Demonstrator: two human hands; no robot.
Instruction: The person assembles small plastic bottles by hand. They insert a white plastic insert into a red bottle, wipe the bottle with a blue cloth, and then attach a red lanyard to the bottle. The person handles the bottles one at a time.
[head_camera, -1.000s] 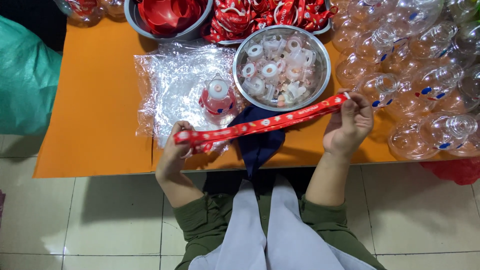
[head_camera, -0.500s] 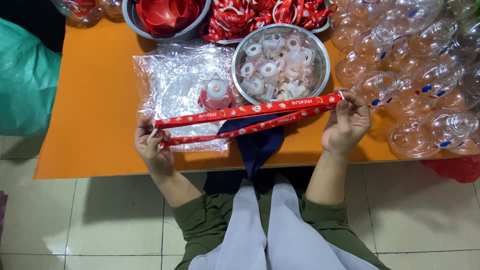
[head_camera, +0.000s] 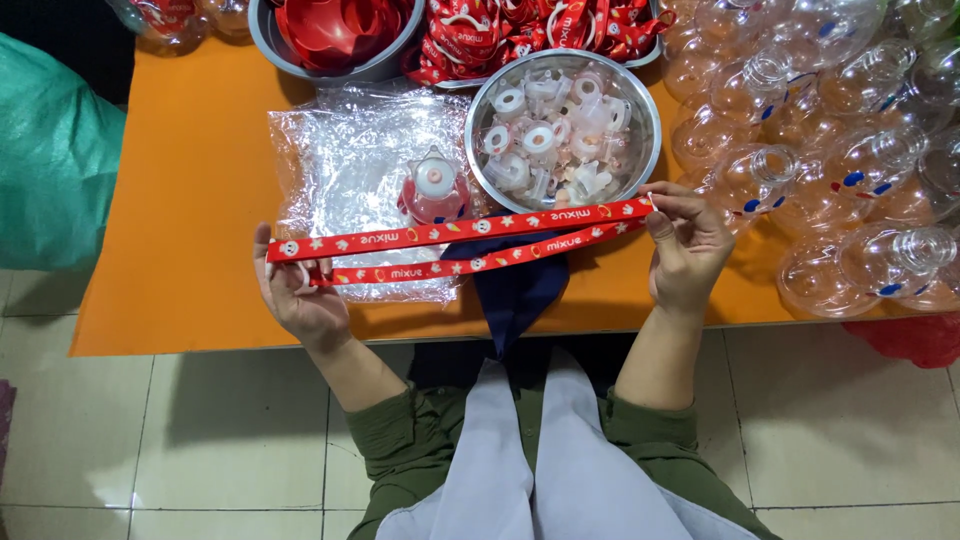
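Down at the bottom of the frame sits the person in a green top and pale apron, forearms reaching up toward the orange bench (head_camera: 180, 190). The left hand (head_camera: 300, 295), at centre left, has its fingers curled shut around one end of a red strap (head_camera: 450, 245), and the right hand (head_camera: 685, 245), at centre right, pinches the other end between thumb and fingertips. Both hands are closed on it, pulled well apart, so the strap runs taut across the middle of the frame just above the bench edge. It looks doubled, two bands running side by side, likely held stretched this way to line the two runs up evenly. The strap is a flat, narrow red ribbon printed with small white and yellow figures and lettering along its length.

Just behind it lies a dark blue cloth (head_camera: 510, 290) hanging over the bench edge, and a crinkled clear plastic sheet (head_camera: 350, 170) with a small pinkish bottle cap piece (head_camera: 433, 190) standing on it. Further up, at upper centre, a steel bowl (head_camera: 640, 165) holds clear plastic fittings. To the right, clear plastic bottles (head_camera: 830, 150) pile up. At the top edge, a bowl of red parts (head_camera: 335, 35) and a heap of more red straps (head_camera: 520, 25) wait within arm's reach
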